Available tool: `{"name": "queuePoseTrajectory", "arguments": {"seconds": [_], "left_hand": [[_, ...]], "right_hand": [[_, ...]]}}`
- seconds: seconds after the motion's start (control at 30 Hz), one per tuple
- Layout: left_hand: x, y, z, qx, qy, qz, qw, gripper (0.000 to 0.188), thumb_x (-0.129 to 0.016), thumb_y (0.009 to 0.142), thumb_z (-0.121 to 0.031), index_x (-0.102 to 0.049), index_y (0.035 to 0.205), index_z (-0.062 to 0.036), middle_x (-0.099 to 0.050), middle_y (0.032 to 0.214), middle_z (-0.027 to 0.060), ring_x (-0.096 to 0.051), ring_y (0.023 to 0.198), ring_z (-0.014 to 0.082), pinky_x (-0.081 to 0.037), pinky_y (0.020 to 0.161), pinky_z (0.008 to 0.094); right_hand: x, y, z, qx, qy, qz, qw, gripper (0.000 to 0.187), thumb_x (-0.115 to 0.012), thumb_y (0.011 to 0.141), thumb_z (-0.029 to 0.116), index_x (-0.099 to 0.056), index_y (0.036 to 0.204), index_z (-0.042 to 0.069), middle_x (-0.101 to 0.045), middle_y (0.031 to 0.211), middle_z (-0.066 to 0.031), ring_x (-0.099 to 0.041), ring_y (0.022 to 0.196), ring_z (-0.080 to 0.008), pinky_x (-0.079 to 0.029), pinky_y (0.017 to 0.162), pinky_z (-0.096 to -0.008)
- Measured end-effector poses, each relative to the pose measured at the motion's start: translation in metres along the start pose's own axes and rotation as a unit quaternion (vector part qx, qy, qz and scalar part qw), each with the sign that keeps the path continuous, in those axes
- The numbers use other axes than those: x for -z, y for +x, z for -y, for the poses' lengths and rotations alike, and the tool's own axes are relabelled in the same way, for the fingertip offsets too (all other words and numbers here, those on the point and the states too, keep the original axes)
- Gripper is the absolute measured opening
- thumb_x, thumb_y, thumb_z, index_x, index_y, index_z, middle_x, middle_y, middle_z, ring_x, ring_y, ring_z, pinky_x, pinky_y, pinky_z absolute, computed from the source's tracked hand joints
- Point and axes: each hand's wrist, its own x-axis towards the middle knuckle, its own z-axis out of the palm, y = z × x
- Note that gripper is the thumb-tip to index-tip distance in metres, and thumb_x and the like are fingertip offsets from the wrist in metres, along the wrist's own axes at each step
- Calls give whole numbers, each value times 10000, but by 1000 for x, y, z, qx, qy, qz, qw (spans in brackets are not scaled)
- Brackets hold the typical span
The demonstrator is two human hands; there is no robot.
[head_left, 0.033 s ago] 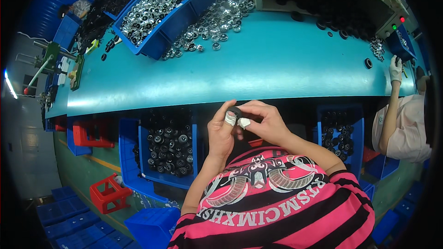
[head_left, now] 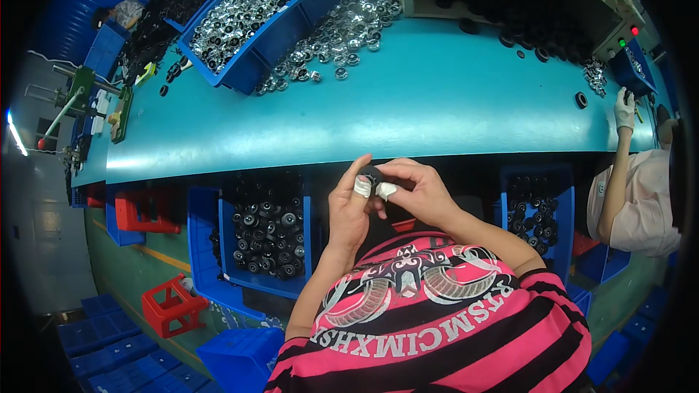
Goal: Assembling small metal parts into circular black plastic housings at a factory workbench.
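Just in front of the bench edge, both my hands hold a small black wheel (head_left: pixel 373 175) between them. My left hand (head_left: pixel 349 207) pinches it from the left side, its wrapped thumb against the rim and a finger pointing up. From the right, my right hand (head_left: pixel 422 191) grips it with bent fingers and a wrapped thumb. The fingers cover much of the wheel. White wrapping shows on both thumbs. Beyond my hands stretches the turquoise bench (head_left: pixel 364 113).
A blue bin (head_left: pixel 251 54) of shiny silver hubs stands on the bench, with loose hubs (head_left: pixel 342 33) spilled beside it. Below are blue crates (head_left: pixel 312 233) of black wheels. A red stool (head_left: pixel 173 306) is at lower left. At right, a co-worker's gloved hand (head_left: pixel 625 110) reaches over the bench.
The wheel has tilted slightly between my fingers, and my left fingers have shifted a little. Everything else looks the same.
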Motion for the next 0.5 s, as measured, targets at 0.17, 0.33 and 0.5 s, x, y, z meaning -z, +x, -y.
{"name": "queuePoseTrajectory", "arguments": {"seconds": [0.17, 0.33, 0.5], "left_hand": [[-6, 1, 0, -13, -8, -13, 1000, 320, -629, 1055, -129, -628, 1354, -15, -666, 931, 47, -581, 651, 83, -502, 482, 240], [5, 3, 7, -30, 33, -17, 999, 308, -631, 1051, -127, -614, 1339, -18, -650, 917, 38, -518, 611, 59, -488, 464, 233], [7, 5, 3, -1, 57, -7, 998, 339, -641, 1040, -102, -595, 1365, -17, -662, 974, 45, -550, 675, 69, -503, 498, 235]], "right_hand": [[3, 2, -5, 4, -15, -11, 1000, 351, -718, 925, 14, -723, 1276, -4, -665, 1101, -85, -696, 909, -137, -558, 796, -267], [-1, -2, -6, 80, -110, -13, 991, 370, -745, 918, 39, -720, 1287, 15, -669, 1014, -79, -694, 847, -146, -562, 752, -282], [0, -2, -3, 51, -130, -12, 990, 365, -734, 935, 59, -711, 1296, 10, -669, 981, -71, -689, 825, -133, -566, 744, -280]]}}
